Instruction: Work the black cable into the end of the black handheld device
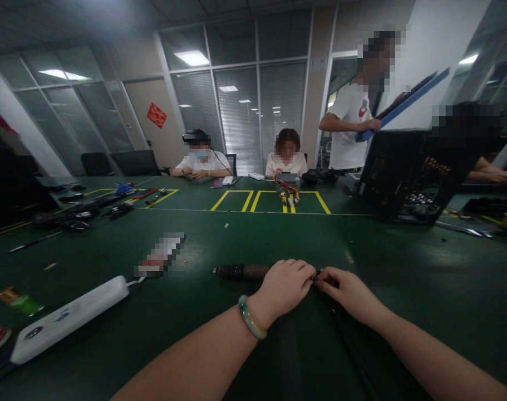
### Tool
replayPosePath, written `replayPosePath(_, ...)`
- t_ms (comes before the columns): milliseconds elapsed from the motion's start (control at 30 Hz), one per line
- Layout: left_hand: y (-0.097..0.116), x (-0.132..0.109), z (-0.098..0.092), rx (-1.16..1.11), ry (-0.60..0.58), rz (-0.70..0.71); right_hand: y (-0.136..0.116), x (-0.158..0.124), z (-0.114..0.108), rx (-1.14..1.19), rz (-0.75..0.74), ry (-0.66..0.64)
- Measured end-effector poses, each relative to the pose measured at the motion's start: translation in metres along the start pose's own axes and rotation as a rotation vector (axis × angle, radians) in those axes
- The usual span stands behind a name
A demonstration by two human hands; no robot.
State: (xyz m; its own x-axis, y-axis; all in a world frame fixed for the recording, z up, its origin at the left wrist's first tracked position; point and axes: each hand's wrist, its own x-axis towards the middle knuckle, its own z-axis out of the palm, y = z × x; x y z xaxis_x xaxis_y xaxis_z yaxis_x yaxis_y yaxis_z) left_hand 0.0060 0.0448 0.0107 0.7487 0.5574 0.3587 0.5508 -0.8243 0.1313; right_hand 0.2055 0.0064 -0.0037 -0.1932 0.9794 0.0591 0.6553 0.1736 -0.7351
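A dark cylindrical tool (251, 272), which looks like an electric screwdriver, lies sideways low over the green table with its narrow tip to the left. My left hand (285, 283), below a green bangle (251, 318), is wrapped over its rear half. My right hand (349, 289) pinches at the tool's rear end, where a black cord (343, 331) begins and runs down toward me. Fingertips of both hands almost meet there and hide the joint between cord and tool.
Left of my hands lie a white power bank (75, 317), a phone-like item (161, 255) and a small green-and-gold bottle (19, 301). Tools and cables (82, 211) spread at far left. A black computer case (397, 175) stands right. Several people sit or stand beyond.
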Motion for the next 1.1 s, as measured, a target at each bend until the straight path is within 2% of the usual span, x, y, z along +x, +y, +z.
replayPosePath(367, -0.0002, -0.0006, 0.0001, -0.034, 0.019, 0.01, -0.0063, -0.0021, -0.0024, 0.008, 0.024, -0.01)
replayPosePath(800, 0.0006, 0.0007, -0.0002, 0.022, -0.018, -0.01, -0.0059, -0.0015, -0.0028, 0.006, 0.028, -0.009)
replayPosePath(1100, 0.0013, -0.0004, -0.0019, -0.016, 0.015, 0.002, -0.0049, -0.0009, -0.0029, 0.009, 0.041, -0.021)
